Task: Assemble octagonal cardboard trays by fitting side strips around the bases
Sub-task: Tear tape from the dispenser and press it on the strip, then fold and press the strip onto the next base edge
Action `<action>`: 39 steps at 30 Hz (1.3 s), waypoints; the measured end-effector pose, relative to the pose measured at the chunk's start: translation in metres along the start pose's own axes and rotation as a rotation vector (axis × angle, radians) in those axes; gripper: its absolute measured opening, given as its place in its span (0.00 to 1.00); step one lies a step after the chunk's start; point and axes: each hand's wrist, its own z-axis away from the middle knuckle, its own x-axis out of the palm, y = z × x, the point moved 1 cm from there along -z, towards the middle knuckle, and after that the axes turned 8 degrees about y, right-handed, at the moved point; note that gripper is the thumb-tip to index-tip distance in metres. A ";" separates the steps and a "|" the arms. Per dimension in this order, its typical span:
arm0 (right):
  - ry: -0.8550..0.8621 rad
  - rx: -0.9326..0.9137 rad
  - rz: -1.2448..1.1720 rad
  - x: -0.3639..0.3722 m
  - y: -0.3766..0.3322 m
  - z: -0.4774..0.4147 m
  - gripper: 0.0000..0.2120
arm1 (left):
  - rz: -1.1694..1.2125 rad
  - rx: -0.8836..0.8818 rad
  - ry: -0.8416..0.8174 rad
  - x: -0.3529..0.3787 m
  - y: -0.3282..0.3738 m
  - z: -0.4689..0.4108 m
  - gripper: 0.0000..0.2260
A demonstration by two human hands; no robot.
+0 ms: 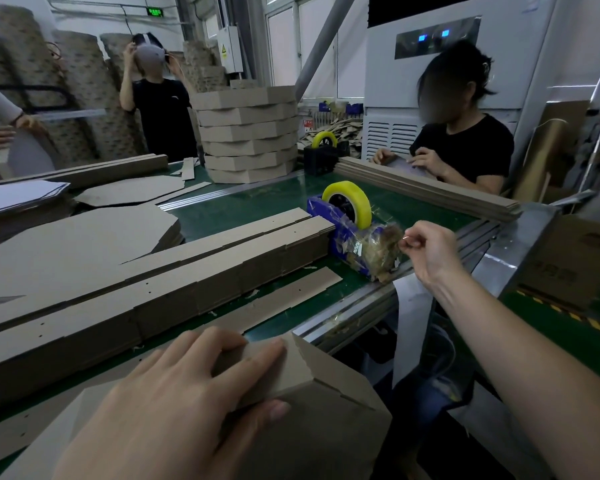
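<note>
A part-built cardboard tray (312, 403) lies at the near table edge, its side strip folded up around the base. My left hand (174, 403) lies on it, fingers over the top of the strip and thumb on its outer face. My right hand (426, 247) is at the blue tape dispenser (347, 230) with the yellow roll, pinching the clear tape end between thumb and forefinger. Stacks of side strips (174, 271) stretch across the green belt in front of me.
Flat octagonal bases (70, 244) are piled at left. A tall stack of finished trays (248, 133) stands at the far side. A second dispenser (324, 150) sits beyond. A person in black (465, 147) works across the table, two others stand at left. A metal rail (361, 306) bounds the belt.
</note>
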 end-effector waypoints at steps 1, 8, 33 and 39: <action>0.001 -0.017 0.011 -0.001 0.001 0.001 0.25 | 0.005 0.002 0.001 0.000 0.000 0.000 0.23; 0.055 -0.084 0.189 -0.007 0.006 0.005 0.23 | 0.056 -0.005 0.009 0.001 0.000 0.000 0.23; -1.162 0.169 0.511 0.059 -0.075 0.201 0.09 | 0.119 -0.154 -0.097 -0.027 0.012 0.002 0.21; -1.124 0.225 0.528 0.058 -0.074 0.203 0.08 | 0.134 -0.166 -0.080 -0.031 0.014 0.004 0.19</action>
